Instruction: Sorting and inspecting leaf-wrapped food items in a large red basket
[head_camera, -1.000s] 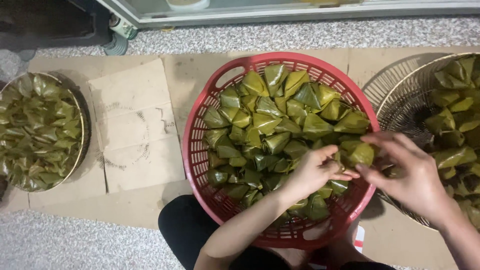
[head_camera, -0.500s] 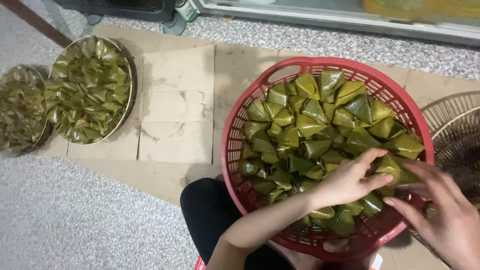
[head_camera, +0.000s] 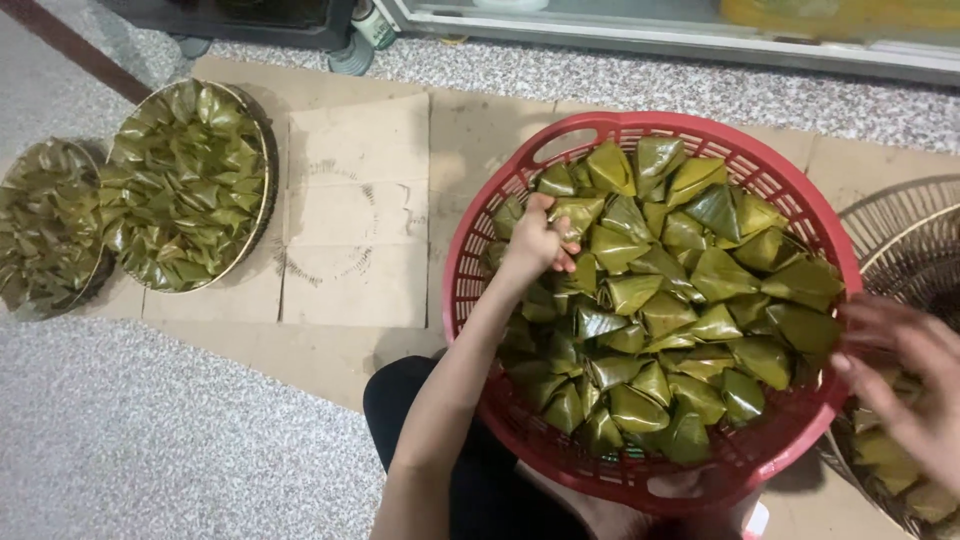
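Your left hand curls shut on leaf-wrapped dumpling at left side of red basket; right hand blurred beside right rim (grip unclear). Dumplings look firm, slick-leaved; pinch across flat faces, not corners

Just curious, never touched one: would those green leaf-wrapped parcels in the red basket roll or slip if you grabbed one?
Probably not roll: each leaf-wrapped parcel looks pyramid-shaped, flat-faced, wedged among others. The glossy leaves may be slightly slippery. The left hand grips one easily, so likely firm.
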